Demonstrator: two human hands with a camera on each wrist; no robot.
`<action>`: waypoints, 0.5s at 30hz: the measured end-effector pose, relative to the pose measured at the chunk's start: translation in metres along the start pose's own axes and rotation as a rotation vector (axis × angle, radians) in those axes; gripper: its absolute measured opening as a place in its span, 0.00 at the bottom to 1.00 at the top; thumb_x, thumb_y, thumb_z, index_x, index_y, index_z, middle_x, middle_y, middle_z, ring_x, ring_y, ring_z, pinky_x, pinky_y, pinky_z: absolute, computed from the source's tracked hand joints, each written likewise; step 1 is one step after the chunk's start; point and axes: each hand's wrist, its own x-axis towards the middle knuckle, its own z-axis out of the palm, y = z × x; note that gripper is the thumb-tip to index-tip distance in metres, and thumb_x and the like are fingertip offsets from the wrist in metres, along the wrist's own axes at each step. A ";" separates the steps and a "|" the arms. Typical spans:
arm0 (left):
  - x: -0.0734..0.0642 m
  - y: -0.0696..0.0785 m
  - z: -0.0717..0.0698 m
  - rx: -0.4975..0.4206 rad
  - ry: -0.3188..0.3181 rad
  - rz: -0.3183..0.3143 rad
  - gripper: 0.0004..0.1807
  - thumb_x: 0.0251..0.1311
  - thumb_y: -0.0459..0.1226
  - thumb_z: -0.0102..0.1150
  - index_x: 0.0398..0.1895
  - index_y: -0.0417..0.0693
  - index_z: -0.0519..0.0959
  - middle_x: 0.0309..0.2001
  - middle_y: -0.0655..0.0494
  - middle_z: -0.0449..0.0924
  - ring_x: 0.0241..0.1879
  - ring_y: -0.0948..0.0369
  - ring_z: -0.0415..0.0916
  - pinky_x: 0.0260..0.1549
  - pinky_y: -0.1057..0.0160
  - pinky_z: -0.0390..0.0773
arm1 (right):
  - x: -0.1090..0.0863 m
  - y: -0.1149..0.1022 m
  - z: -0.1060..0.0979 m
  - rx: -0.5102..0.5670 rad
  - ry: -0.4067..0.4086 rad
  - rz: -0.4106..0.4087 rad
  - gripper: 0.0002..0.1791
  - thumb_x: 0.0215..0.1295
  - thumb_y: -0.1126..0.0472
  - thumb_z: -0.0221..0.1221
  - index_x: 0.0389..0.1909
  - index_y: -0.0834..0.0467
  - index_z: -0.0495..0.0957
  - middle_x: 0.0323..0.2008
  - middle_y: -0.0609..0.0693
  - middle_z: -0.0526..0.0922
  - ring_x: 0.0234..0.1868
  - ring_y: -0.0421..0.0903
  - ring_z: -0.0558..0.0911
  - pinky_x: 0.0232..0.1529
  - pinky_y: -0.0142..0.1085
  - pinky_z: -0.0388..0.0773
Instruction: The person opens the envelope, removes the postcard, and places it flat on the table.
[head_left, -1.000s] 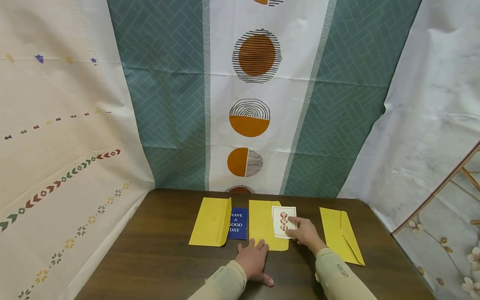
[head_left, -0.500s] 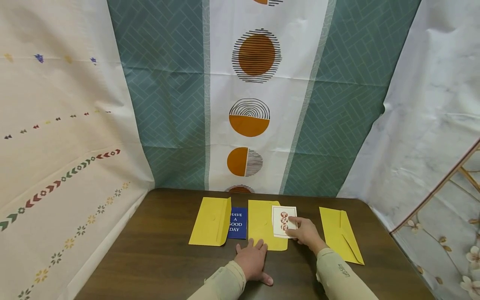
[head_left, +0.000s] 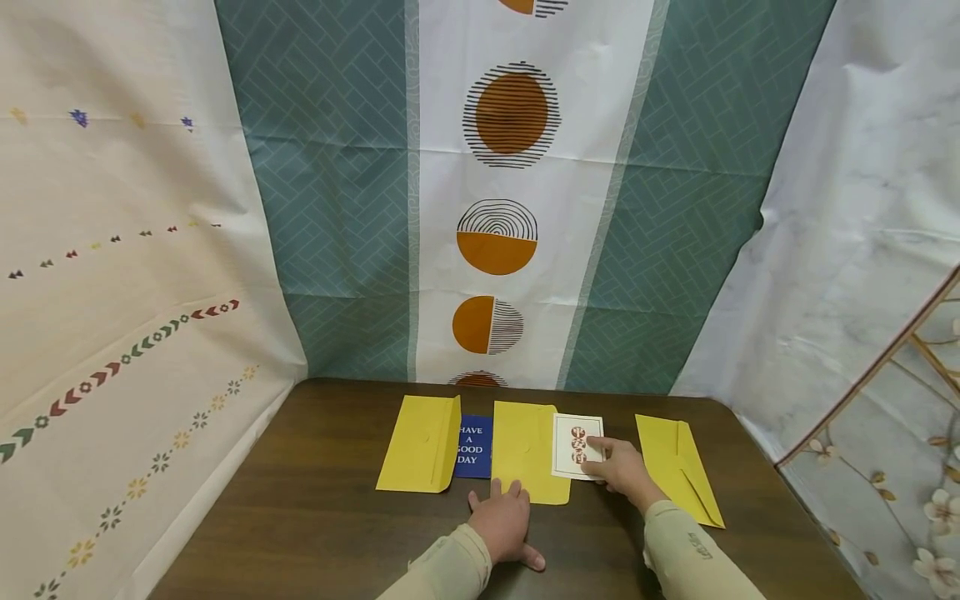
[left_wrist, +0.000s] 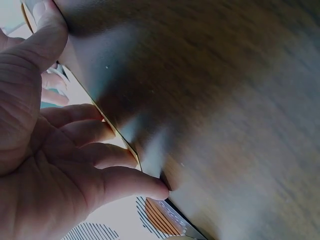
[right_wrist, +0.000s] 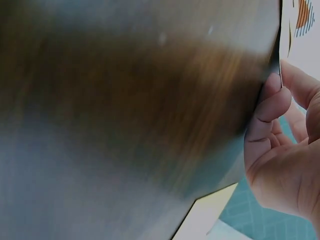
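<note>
My right hand [head_left: 626, 472] pinches the right edge of a white card [head_left: 567, 458] printed with three reddish-brown round motifs. The card's left side overlaps the right edge of the middle yellow envelope [head_left: 523, 454]. In the right wrist view, the thumb and fingers of the right hand [right_wrist: 285, 135] close on the thin card edge. With fingers spread, my left hand [head_left: 501, 523] rests at the near edge of the middle envelope, its fingertips over that edge. The left wrist view shows the left hand [left_wrist: 65, 150] with fingers extended along the tabletop.
A blue card [head_left: 473, 447] reading "HAVE A GOOD DAY" lies partly under the left yellow envelope [head_left: 415, 443]. Another yellow envelope [head_left: 678, 467] lies to the right, close to my right forearm. All rest on a dark wooden table [head_left: 300, 517] with patterned cloths hanging behind and beside it.
My right hand has shifted right with the white card, which now covers less of the middle envelope. The left hand stays at the envelope's near edge.
</note>
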 end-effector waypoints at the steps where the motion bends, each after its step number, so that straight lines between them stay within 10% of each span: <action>1: 0.000 0.000 0.000 -0.004 -0.001 -0.002 0.56 0.38 0.69 0.83 0.67 0.45 0.79 0.70 0.52 0.77 0.72 0.42 0.71 0.61 0.24 0.76 | 0.000 0.002 -0.001 -0.006 0.002 0.000 0.35 0.63 0.63 0.73 0.72 0.61 0.77 0.31 0.54 0.83 0.21 0.44 0.78 0.24 0.36 0.77; 15: 0.001 -0.001 0.002 -0.004 -0.004 -0.006 0.54 0.38 0.69 0.83 0.66 0.46 0.79 0.70 0.53 0.76 0.73 0.42 0.70 0.61 0.23 0.75 | -0.003 0.008 -0.012 -0.038 0.002 0.023 0.36 0.63 0.63 0.73 0.73 0.61 0.76 0.38 0.57 0.83 0.21 0.45 0.75 0.25 0.36 0.76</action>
